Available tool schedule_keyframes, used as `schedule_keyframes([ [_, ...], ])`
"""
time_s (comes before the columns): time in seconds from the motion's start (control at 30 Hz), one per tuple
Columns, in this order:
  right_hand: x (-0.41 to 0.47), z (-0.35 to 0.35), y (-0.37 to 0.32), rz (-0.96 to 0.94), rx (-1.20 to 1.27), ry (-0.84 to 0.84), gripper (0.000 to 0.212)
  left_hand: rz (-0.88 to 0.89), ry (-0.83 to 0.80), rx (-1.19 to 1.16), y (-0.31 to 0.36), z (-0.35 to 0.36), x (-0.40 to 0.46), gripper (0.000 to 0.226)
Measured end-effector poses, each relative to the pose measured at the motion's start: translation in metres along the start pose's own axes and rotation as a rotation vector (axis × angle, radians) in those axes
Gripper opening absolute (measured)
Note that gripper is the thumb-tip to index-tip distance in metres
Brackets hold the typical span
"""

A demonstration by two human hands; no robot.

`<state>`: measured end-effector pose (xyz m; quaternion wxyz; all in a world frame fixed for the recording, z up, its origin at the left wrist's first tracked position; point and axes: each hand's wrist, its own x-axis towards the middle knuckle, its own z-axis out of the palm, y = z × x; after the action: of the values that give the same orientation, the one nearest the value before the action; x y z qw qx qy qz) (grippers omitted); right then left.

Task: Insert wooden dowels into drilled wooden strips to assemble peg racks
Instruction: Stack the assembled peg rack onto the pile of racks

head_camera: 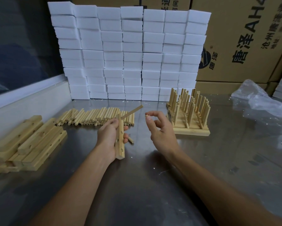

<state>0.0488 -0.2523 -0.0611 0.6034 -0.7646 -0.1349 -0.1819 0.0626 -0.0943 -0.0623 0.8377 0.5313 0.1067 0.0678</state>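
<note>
My left hand (109, 136) grips a drilled wooden strip (120, 144) held on edge above the steel table. One dowel (132, 112) sticks out of the strip's far end, slanting up to the right. My right hand (159, 128) hovers just right of it, apart from the strip, fingers loosely curled and holding nothing that I can see. A short dowel (130, 139) lies on the table behind my left fingers. Loose dowels (94, 116) lie in a row beyond the hands. Drilled strips (31, 141) are piled at the left.
Finished peg racks (190, 115) stand stacked at the right. A wall of white foam blocks (128, 53) closes the back, with cardboard boxes (244, 39) behind. Crumpled clear plastic (257, 98) lies at far right. A raised ledge (27, 101) borders the table's left side.
</note>
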Motion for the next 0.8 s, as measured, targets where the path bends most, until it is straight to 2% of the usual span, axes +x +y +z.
schedule_keyframes([
  [0.23, 0.0017, -0.0024, 0.0022, -0.036, -0.018, 0.117, 0.008, -0.008, -0.004, -0.002, 0.0003, 0.0004, -0.0003, 0.020],
  [0.37, 0.0030, -0.0035, 0.0025, -0.024, -0.033, 0.168, 0.015, -0.031, -0.023, -0.032, 0.0018, 0.0008, -0.0025, 0.021],
  [0.8, 0.0003, 0.0005, 0.0086, -0.003, -0.091, 0.159, 0.008, -0.065, -0.080, -0.036, 0.0029, 0.0007, -0.0054, 0.027],
])
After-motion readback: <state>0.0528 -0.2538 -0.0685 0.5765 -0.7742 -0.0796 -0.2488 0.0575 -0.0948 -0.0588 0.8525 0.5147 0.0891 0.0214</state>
